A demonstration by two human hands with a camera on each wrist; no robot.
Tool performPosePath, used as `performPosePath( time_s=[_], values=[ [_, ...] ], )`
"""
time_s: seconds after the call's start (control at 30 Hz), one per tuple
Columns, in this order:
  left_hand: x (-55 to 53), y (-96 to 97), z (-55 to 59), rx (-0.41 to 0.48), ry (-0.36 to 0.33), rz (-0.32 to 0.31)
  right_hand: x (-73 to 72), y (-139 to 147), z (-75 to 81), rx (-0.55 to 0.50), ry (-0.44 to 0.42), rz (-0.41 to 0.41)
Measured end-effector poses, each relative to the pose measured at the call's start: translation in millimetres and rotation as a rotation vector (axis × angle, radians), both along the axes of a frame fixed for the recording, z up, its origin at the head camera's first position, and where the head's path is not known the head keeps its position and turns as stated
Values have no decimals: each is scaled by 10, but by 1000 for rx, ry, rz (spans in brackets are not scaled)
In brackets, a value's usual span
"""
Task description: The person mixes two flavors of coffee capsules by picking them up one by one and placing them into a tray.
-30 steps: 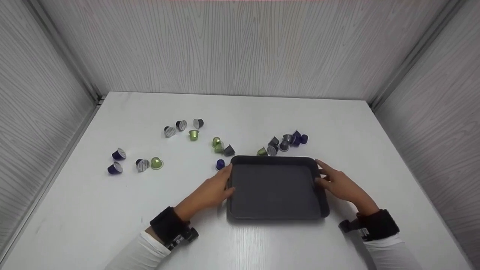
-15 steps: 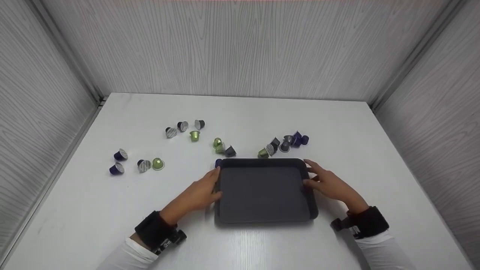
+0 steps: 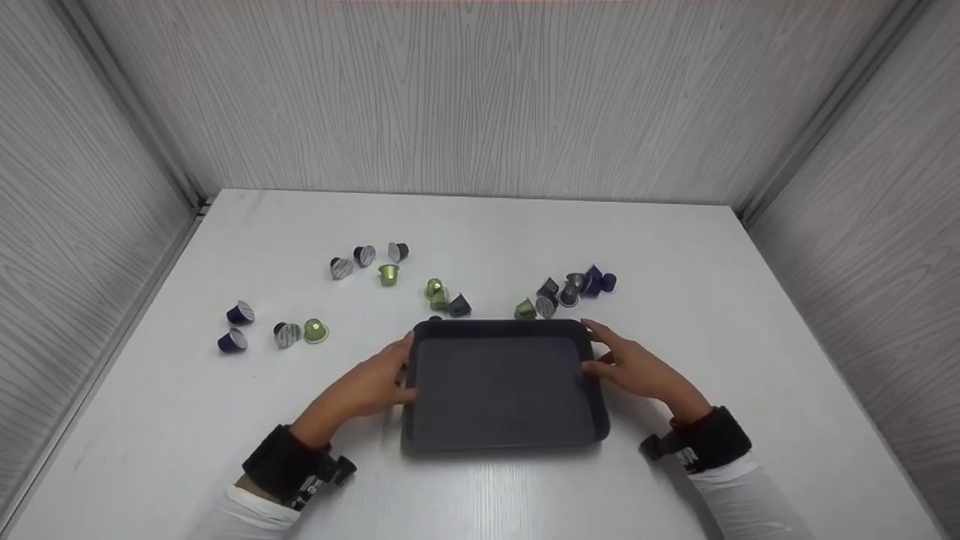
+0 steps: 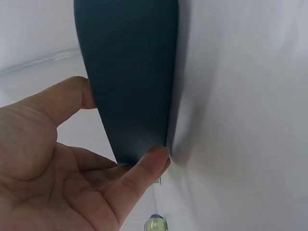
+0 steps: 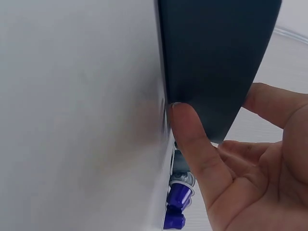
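Observation:
A dark grey rectangular tray lies flat and low over the white table, its inside bare. My left hand grips its left side, the thumb over the rim and the fingers along the outer wall. On the opposite side my right hand holds the tray the same way. In the left wrist view, fingertips reach the lower edge of the tray wall. The right wrist view has a finger pressed against the wall's lower edge. Whether the tray touches the table is hard to tell.
Coffee capsules lie scattered beyond the tray: a green capsule, purple capsule and several others at right. More lie left, among them a green capsule and purple capsule. The tray's far rim partly hides one dark capsule. Panels enclose the table.
Both hands have moved the tray to the left and slightly toward me, keeping their grip. The dark blue capsule behind its far left corner has become mostly hidden.

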State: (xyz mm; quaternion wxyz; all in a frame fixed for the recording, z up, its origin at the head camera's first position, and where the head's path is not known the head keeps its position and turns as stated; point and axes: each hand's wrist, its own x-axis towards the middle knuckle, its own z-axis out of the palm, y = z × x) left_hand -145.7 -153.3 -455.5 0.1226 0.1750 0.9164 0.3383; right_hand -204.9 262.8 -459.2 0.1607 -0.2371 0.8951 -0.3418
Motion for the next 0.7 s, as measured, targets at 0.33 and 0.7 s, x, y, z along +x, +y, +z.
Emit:
performPosePath(
  time_s=[0.33, 0.7],
  values=[
    [-168, -101, -60, 166, -101, 168, -26, -141, -2, -13, -8, 4],
    [-335, -140, -285, 596, -224, 286, -44, -128, -62, -53, -29, 0]
  ],
)
